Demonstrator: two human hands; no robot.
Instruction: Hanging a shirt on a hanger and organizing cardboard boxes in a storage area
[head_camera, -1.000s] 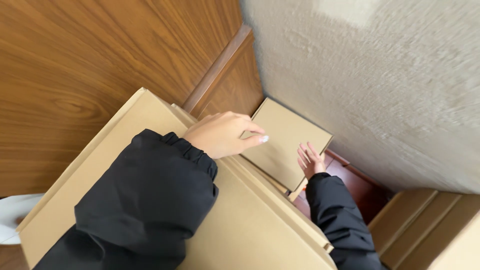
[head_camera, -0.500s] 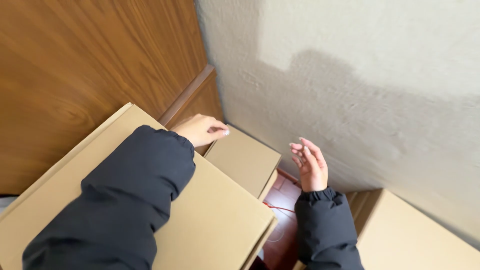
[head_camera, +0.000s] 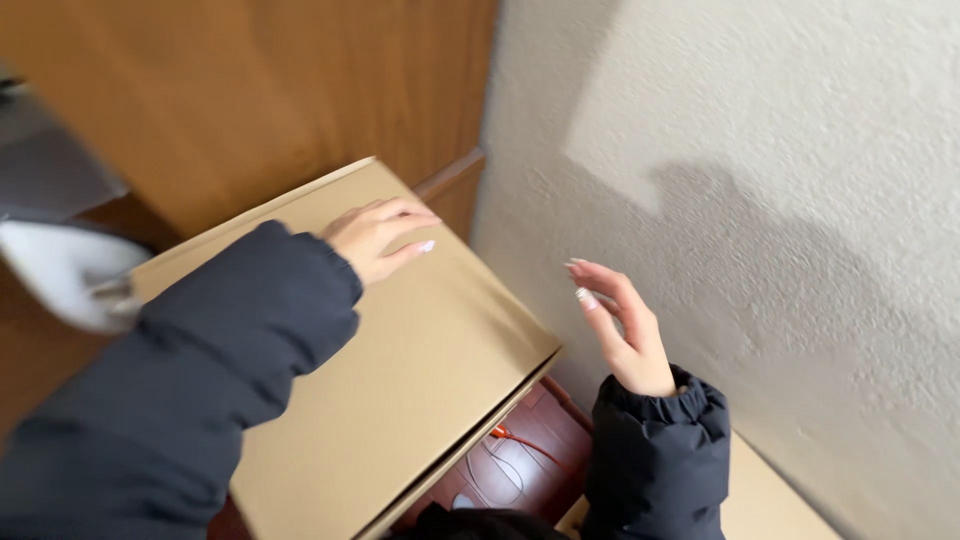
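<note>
My left hand (head_camera: 378, 237) lies flat on top of a large brown cardboard box (head_camera: 420, 370), fingers stretched toward the wall. The dark puffy sleeve of that arm covers the box's near left part. My right hand (head_camera: 622, 328) hangs in the air to the right of the box, fingers apart and slightly curled, holding nothing. It is close to the textured pale wall (head_camera: 760, 200) and does not touch the box.
A wooden door or panel (head_camera: 250, 90) stands behind the box. Below the box edge lies reddish wooden floor with an orange cable (head_camera: 520, 442). Another cardboard box (head_camera: 760, 500) sits at the lower right. A white object (head_camera: 60, 275) is at the left.
The smaller box seen earlier by the wall is out of sight now. My right hand has lifted off and moved away to the right; my left hand stays on the big box.
</note>
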